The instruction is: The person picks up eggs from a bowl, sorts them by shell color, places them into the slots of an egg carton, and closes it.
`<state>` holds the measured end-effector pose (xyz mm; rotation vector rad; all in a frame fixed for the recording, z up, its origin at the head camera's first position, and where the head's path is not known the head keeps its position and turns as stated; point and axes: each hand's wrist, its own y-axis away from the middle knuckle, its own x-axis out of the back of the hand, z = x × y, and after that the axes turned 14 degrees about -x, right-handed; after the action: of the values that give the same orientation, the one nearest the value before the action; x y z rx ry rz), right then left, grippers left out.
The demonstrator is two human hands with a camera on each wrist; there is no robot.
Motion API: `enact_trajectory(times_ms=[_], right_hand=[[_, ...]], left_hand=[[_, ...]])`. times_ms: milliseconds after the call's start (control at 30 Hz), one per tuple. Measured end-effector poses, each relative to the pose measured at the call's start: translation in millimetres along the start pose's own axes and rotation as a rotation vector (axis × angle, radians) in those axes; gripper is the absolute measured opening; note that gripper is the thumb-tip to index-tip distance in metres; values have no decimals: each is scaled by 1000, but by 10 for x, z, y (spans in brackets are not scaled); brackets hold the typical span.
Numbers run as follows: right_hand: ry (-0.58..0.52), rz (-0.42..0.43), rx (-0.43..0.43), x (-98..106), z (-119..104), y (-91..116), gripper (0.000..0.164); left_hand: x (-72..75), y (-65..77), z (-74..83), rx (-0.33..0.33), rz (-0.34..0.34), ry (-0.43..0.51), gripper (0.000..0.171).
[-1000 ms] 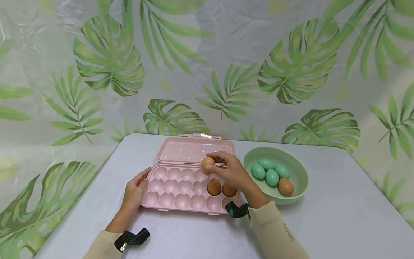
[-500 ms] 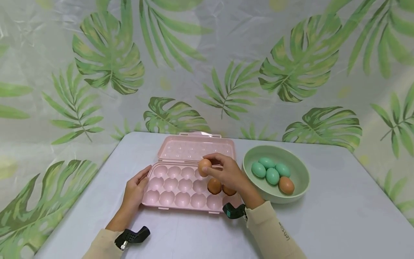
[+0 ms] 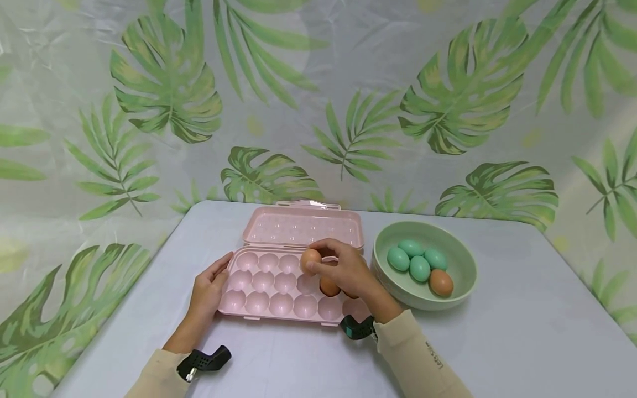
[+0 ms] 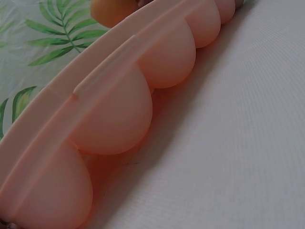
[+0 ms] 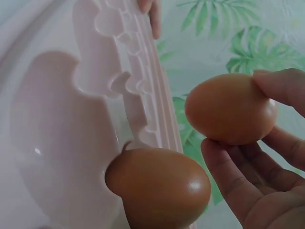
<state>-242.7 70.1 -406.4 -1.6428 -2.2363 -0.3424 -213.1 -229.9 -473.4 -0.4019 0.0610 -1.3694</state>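
My right hand point(image 3: 345, 271) pinches a brown egg point(image 3: 311, 261) between thumb and fingers, over the back row of a pink plastic egg tray point(image 3: 269, 318). The right wrist view shows this held egg point(image 5: 231, 109) above the tray's level. Two more brown eggs sit in the middle row; one egg point(image 3: 329, 287) shows close under my hand, and the other is mostly hidden by it. With its fingers extended, my left hand point(image 3: 206, 293) rests against the tray's left edge. The left wrist view looks along the tray's outer wall point(image 4: 114, 114) and its rounded cups.
Behind the cups, the tray's hinged lid point(image 3: 303, 225) lies open. Right of the tray stands a light green bowl point(image 3: 460, 251) with several green eggs point(image 3: 419, 268) and one brown egg point(image 3: 441, 283). A leaf-printed sheet point(image 3: 278, 110) hangs behind the white table point(image 3: 522, 309).
My right hand has carried the brown egg a little left and down toward the tray's back row. The left hand has stayed at the tray's left edge.
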Motion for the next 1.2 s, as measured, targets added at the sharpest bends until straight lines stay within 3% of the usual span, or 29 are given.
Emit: enact_trajectory(times_ms=[633,1000,1200], right_hand=[[22,-7,-15,-61,-3,47,34],[109,-25,-15,-49,42,23,35],[133,-38,-55,-56,74,23,30]], left_hand=[[10,35,4,15,2,0,42],[1,24,14,10,11,0,42],[-7,19,32,10,5,0,42]])
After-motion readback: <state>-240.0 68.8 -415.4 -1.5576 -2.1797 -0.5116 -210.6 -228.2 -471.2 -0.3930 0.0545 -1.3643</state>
